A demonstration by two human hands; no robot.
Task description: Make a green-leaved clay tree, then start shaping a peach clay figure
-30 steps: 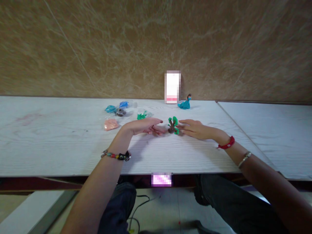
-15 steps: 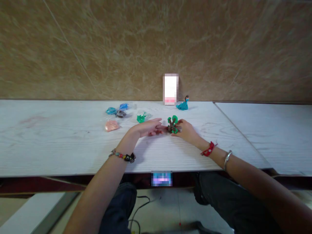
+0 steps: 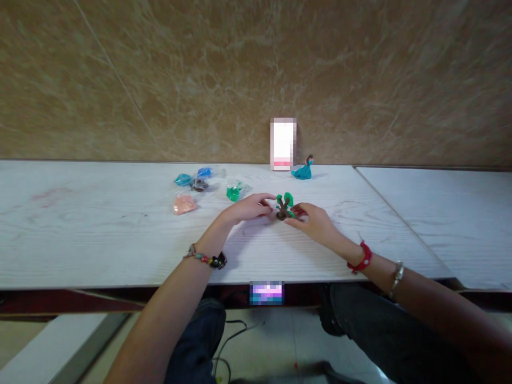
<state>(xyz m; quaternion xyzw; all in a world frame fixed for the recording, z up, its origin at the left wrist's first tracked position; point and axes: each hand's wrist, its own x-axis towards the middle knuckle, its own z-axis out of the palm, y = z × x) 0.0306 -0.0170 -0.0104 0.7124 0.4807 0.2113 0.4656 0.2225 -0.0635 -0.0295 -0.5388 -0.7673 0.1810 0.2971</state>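
A small clay tree (image 3: 283,209) with a brown trunk and green leaf discs stands on the white tabletop between my hands. My right hand (image 3: 316,220) has its thumb and fingers closed about the tree's lower right side, near a green piece. On the other side, my left hand (image 3: 252,207) is open, fingers apart and curved toward the tree. Its index fingertip comes close to the upper left leaf; whether it touches I cannot tell. Behind my left hand lies green clay (image 3: 233,192) in a clear wrapper.
Wrapped clay lies at the left: teal (image 3: 183,180), blue (image 3: 204,172), dark brown (image 3: 199,185) and peach (image 3: 184,204). A blurred phone-like screen (image 3: 283,144) leans on the wall beside a teal-dressed clay figure (image 3: 303,169). A second blurred screen (image 3: 266,293) is at the table's front edge.
My left fingers have drawn back from the trunk and spread. My right hand has shifted slightly right and lower, its wrist turned. The tree looks slightly turned.
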